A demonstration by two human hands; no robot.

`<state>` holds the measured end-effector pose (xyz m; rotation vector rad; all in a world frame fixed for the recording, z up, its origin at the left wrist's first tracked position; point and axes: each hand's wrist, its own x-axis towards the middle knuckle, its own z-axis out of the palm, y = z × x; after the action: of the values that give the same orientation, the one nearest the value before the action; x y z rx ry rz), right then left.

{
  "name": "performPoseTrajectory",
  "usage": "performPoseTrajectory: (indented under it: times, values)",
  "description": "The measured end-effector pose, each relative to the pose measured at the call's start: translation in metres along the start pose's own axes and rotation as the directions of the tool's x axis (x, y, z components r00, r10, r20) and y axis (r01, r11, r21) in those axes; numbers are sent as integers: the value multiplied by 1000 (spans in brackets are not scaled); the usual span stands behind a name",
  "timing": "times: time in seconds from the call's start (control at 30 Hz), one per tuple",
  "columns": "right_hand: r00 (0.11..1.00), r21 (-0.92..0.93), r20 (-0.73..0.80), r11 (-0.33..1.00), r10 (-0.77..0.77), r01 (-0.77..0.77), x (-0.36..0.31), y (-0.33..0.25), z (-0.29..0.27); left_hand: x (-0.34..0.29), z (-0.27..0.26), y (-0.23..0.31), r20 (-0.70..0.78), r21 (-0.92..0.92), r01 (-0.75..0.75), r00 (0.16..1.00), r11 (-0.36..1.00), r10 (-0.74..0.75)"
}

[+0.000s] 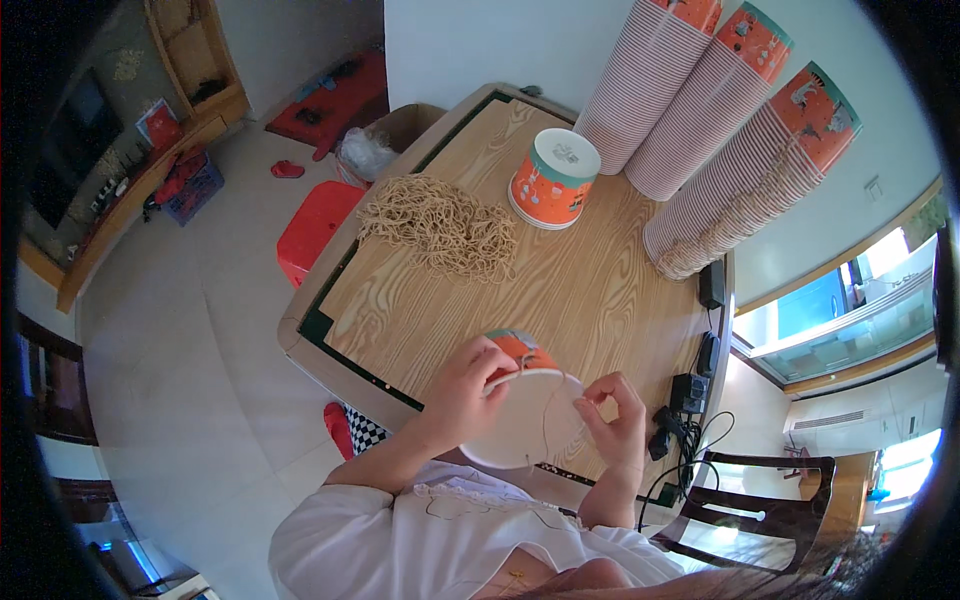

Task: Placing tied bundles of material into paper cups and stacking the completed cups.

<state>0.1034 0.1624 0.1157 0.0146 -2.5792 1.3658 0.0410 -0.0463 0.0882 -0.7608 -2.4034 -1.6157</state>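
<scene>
A paper bucket [510, 440], white inside and orange and green outside, is tipped with its mouth toward me at the near table edge. My left hand [465, 390] is closed on its upper left rim. At the right side of the rim, my right hand [612, 415] has thumb and fingers pinched together; whether cord is also between them is too small to tell. A thin tan cord [546, 415] runs in a curve across the bucket's mouth. Farther off on the table lies a loose heap of tan cords [440, 228].
An upside-down orange bucket [550, 195] stands beyond the cord heap. Tall nested bucket stacks [700, 110] lean at the back right, one with cords hanging along it. Black adapters and cables [688, 395] line the right edge. A red stool [315, 230] is at the left, a dark chair [760, 500] at lower right.
</scene>
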Motion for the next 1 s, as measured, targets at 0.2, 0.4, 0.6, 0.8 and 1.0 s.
performPoseTrajectory:
  times: [0.2,0.4,0.6,0.8,1.0]
  values:
    - [948,-293,-256,950,-186,107,24,6,43,12,3,9,-85,133,-93,991,987,105]
    - [961,-29,-268,998,-64,58,23,16,41,14,4,2,-130,166,-72,987,984,94]
    - [994,277,-102,961,41,-12,16,36,31,17,-5,-2,-140,210,-135,976,968,166]
    - [984,357,13,918,178,-171,20,46,26,19,-14,0,-79,182,-226,967,957,244]
    - [960,255,147,929,238,-269,26,55,25,17,-6,1,-77,186,-313,941,932,331]
